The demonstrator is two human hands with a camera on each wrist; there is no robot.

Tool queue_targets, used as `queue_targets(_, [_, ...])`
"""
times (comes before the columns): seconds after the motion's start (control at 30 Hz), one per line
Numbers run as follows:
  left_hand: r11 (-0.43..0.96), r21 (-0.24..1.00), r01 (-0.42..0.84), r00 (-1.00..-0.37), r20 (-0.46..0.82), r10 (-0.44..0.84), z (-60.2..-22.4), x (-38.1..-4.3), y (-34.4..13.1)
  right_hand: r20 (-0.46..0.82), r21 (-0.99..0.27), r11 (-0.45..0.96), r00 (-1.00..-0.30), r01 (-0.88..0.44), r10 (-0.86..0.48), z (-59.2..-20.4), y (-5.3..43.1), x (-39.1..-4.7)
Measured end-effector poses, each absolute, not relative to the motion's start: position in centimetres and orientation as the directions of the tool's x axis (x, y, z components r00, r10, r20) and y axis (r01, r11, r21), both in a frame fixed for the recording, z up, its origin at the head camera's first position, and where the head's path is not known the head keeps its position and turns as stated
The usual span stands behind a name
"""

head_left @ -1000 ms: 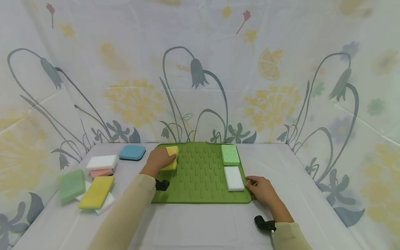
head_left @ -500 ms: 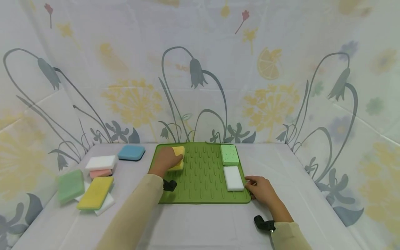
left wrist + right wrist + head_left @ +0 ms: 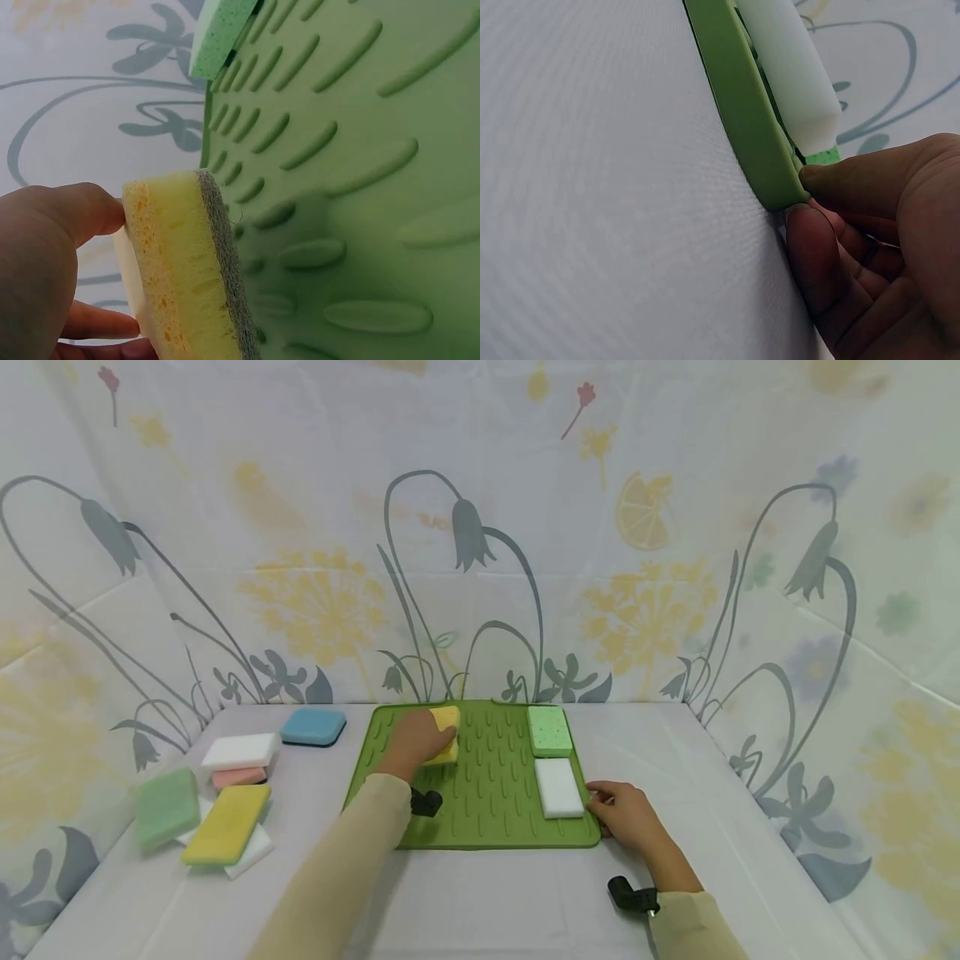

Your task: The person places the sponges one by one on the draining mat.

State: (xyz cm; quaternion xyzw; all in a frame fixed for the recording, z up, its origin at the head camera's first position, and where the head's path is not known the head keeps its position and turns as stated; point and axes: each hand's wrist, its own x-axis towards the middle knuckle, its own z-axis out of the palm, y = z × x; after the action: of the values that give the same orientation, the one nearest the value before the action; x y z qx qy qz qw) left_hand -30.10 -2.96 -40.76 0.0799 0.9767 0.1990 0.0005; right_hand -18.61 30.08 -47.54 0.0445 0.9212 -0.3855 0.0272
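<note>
My left hand [image 3: 416,743] grips a yellow sponge [image 3: 447,737] by its sides, over the left part of a ridged green mat [image 3: 491,835]. In the left wrist view, the sponge [image 3: 180,255] shows a grey scouring layer facing the mat [image 3: 360,247], which carries a shadow beside it. At the mat's right edge, my right hand [image 3: 626,814] pinches the rim between thumb and finger; the right wrist view shows this rim [image 3: 750,120] close up. Along the mat's right side lie a light green sponge [image 3: 550,732] and, nearer me, a white sponge [image 3: 559,788].
On the white-covered table's left are a blue sponge [image 3: 313,727], a white block [image 3: 240,750] on a pink one [image 3: 238,777], a green sponge [image 3: 167,808], and a yellow sponge [image 3: 227,825] over a white piece [image 3: 251,852]. A patterned cloth [image 3: 480,610] rises behind.
My left hand has moved right across the mat with the yellow sponge, away from the mat's left edge. The right hand keeps its place at the rim.
</note>
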Motion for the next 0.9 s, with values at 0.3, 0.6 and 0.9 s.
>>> queue_targets(0.3, [0.875,0.466,0.133,-0.989,0.009,0.145,-40.7,-30.1,-1.3,-0.083,-0.708,0.699,-0.995,0.100,0.058,-47.4,30.1,-18.6])
queue_targets(0.6, [0.878,0.455,0.149,-0.986,0.006,0.164,-40.9,-30.6,0.6,-0.077,-0.714,0.694,-0.996,0.093,0.054,-47.2,30.0,-18.5])
queue_targets(0.9, [0.850,0.512,0.123,-0.989,-0.009,0.149,-41.2,-30.8,2.0,-0.077,-0.715,0.693,-0.996,0.094,0.055,-47.2,30.1,-18.6])
